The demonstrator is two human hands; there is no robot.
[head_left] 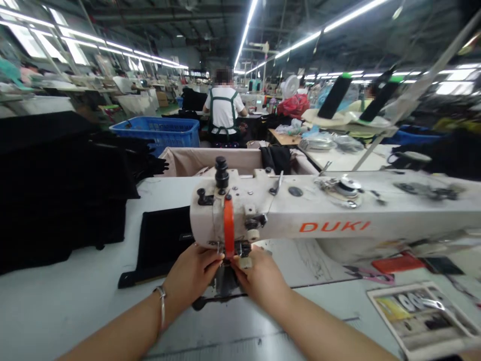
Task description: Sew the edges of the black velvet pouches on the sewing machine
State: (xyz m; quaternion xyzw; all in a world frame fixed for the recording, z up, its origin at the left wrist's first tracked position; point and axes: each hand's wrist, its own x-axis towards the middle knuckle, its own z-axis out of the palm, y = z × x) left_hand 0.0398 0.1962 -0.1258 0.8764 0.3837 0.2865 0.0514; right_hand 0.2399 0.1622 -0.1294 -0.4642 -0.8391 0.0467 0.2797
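Observation:
A white sewing machine (330, 210) marked DUKI lies across the table, its head with an orange guard (228, 226) facing me. My left hand (191, 276), with a silver bracelet on the wrist, reaches under the head with fingers curled at the needle area. My right hand (259, 276) meets it from the right, fingers pinched together close to the needle. What the fingers grip is hidden. A piece of black fabric (161, 245) lies flat under and left of the machine head.
A big pile of black fabric (56, 190) fills the left of the table. Pink scissors (364, 273), a red flat object (398, 262) and a printed sheet (424, 316) lie at right. A blue basket (161, 131) and a seated person (224, 113) are beyond.

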